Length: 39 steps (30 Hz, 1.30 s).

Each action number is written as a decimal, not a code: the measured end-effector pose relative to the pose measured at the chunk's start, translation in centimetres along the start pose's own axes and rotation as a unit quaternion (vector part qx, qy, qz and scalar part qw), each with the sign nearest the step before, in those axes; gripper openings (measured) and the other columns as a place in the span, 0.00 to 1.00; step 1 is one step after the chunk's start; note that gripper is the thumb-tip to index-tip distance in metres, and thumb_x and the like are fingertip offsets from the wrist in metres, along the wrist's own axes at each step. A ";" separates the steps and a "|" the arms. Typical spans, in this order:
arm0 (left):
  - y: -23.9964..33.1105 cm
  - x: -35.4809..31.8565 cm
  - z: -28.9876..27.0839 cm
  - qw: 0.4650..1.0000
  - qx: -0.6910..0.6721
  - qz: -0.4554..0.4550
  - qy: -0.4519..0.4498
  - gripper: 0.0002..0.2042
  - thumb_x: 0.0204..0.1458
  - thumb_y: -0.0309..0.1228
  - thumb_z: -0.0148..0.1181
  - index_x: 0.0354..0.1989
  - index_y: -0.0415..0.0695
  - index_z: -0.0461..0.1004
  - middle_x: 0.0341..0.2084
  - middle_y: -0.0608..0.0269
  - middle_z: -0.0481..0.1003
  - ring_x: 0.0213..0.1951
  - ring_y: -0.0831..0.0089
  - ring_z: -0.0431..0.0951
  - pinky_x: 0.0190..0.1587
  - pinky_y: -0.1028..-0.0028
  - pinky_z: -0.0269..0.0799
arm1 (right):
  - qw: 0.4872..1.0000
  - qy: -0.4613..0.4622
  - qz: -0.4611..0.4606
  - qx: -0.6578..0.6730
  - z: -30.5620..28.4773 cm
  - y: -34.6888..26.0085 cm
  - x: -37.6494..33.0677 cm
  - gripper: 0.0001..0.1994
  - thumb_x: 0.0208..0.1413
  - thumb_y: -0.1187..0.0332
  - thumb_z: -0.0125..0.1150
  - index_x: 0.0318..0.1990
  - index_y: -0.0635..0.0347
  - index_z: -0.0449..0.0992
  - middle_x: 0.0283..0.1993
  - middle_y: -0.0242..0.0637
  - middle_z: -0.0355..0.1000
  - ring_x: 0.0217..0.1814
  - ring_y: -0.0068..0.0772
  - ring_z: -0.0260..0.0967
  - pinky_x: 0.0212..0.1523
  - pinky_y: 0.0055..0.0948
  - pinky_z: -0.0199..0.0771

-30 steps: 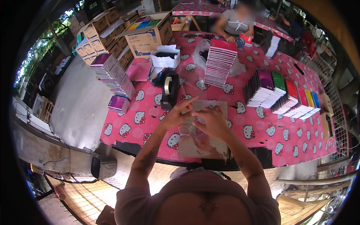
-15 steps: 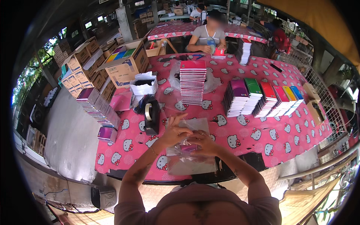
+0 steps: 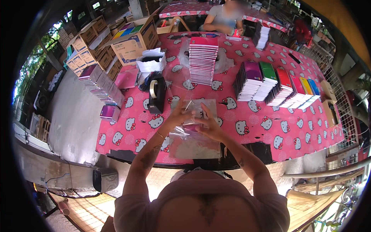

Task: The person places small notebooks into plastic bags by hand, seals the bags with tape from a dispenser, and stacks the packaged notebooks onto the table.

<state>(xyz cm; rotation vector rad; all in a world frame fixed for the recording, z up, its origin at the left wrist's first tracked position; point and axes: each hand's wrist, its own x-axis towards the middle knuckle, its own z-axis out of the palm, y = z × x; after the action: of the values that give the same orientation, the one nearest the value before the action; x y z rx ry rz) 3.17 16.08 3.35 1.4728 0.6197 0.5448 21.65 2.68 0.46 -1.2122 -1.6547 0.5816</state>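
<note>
In front of me a purple notebook [image 3: 191,128] lies under crinkled clear plastic film [image 3: 180,132], on a pale flat board [image 3: 197,149]. My left hand [image 3: 179,117] is over the film's left side, its fingers stretched out and apart. Over the right side is my right hand [image 3: 210,125], index finger pointing away from me and thumb apart from it. Film glints between the two hands and partly hides the notebook. A black tape dispenser [image 3: 157,96] with a pale roll stands left of my left hand.
A tall notebook stack [image 3: 203,63] rises beyond the board. Several colour-sorted notebook stacks [image 3: 266,83] stand to the right. More notebooks [image 3: 101,86] line the left edge, near an open carton [image 3: 133,48] and a white box [image 3: 150,62]. Across the table [image 3: 247,127] a co-worker [image 3: 224,21] handles a red notebook.
My fingers, bunched together over the film before, have spread apart, and the hands have separated slightly. The view has tilted down, so the table sits higher. The co-worker's hands have shifted.
</note>
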 end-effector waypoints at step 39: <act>7.5 -4.0 -0.7 0.907 0.318 0.276 -0.019 0.24 0.49 0.31 0.71 0.55 0.39 0.74 0.51 0.52 0.75 0.52 0.58 0.75 0.55 0.64 0.71 | 0.982 0.064 -0.049 -0.170 -1.0 -4.2 1.9 0.24 0.39 0.58 0.78 0.46 0.50 0.79 0.50 0.36 0.69 0.53 0.42 0.68 0.53 0.46 0.65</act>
<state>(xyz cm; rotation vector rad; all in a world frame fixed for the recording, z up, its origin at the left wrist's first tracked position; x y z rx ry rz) 0.02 14.18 11.06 2.3051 0.3475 0.7901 20.65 2.64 5.07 -1.3708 -1.7364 0.1572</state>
